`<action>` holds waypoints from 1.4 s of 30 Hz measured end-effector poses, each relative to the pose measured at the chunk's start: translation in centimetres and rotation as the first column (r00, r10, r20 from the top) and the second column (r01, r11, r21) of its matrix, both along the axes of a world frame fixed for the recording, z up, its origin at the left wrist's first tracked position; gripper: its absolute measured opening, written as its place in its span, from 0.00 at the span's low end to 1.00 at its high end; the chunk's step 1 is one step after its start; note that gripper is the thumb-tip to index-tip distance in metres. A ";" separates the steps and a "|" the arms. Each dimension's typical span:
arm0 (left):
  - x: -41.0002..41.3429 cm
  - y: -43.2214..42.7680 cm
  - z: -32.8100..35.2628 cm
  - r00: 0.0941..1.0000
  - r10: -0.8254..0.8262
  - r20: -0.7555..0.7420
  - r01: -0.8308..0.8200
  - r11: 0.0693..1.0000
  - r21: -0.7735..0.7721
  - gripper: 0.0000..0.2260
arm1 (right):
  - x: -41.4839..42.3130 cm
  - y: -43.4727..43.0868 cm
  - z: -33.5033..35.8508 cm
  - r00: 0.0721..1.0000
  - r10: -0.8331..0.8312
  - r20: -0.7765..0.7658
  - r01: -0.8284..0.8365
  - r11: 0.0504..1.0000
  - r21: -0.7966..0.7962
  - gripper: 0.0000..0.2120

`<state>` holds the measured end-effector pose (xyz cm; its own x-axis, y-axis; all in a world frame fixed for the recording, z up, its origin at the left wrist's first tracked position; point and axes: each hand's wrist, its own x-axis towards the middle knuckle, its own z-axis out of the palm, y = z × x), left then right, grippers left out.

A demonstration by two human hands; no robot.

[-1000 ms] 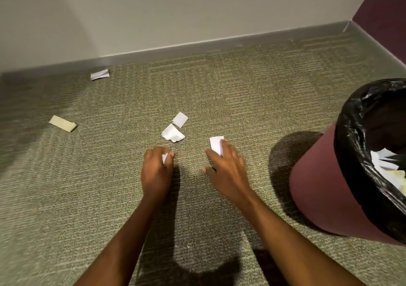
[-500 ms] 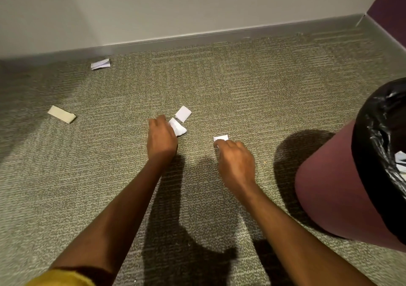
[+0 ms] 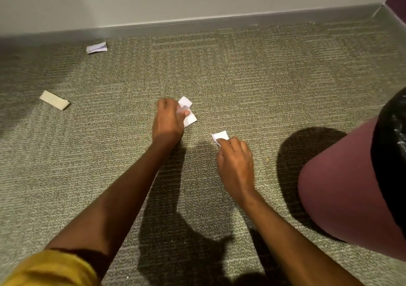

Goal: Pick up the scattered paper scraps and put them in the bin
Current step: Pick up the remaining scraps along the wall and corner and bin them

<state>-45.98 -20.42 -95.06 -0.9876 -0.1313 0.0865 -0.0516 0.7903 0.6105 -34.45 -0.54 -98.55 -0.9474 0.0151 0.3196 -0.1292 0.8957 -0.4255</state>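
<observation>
Your left hand (image 3: 169,123) is down on the carpet (image 3: 241,76), well to the left of the bin (image 3: 342,189), with its fingers curled around white scraps (image 3: 189,115). One corner of paper sticks out beyond the knuckles on the far side, and another piece shows just to the right of the thumb. Whether those pieces are lifted or still touching the carpet, you cannot tell from here.

Your right hand (image 3: 236,164) sits nearer the bin, between your left hand and the bin's shadow. Its fingers are bent and pinched onto a small white scrap (image 3: 220,136) that pokes out past the fingertips, on the side away from you and slightly away from the bin.

The bin stands at your right, a dark red tub lined with a black bag (image 3: 391,153) folded over its rim.

Two more pieces lie much farther from the bin, past your left hand: a tan folded strip (image 3: 54,100) out to the left, and a pale folded scrap (image 3: 96,47) close to the baseboard (image 3: 219,25). Both are well apart from either hand.
</observation>
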 end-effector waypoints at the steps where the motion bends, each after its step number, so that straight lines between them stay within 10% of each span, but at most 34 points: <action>1: -0.7 0.4 0.1 1.000 -0.006 0.030 0.006 1.000 -0.007 0.14 | 0.0 0.0 0.0 1.000 0.004 -0.003 -0.004 1.000 0.000 0.14; 13: -0.3 1.1 -0.7 1.000 -0.007 -0.018 0.009 0.995 0.098 0.06 | -0.1 0.0 0.1 1.000 0.011 0.002 -0.011 0.998 -0.060 0.13; 21: 8.1 1.6 -0.5 0.991 -0.132 -0.002 0.130 0.973 0.190 0.05 | 0.6 1.0 2.8 0.950 0.003 0.313 0.127 0.911 -0.393 0.08; 30: 16.7 5.7 5.5 0.994 0.035 0.106 -0.098 0.726 0.680 0.03 | 6.5 1.3 10.9 0.841 0.323 0.433 0.429 0.089 -0.899 0.09; 34: 18.1 7.8 10.4 0.983 0.027 0.182 -0.170 0.507 0.845 0.08 | 8.9 0.7 15.4 0.879 0.294 0.375 0.395 -0.008 -0.919 0.09; 42: 18.6 11.5 21.4 0.978 -0.205 -0.028 0.135 0.532 0.836 0.07 | 11.7 2.2 26.7 0.977 0.091 0.193 0.199 -0.062 -0.978 0.08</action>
<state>-27.40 -8.94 -73.68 -0.9975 0.0611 -0.0350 -0.0394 -0.0710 0.9967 -22.72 1.68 -71.89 -0.9473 0.2304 -0.2227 0.0848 -0.4900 -0.8676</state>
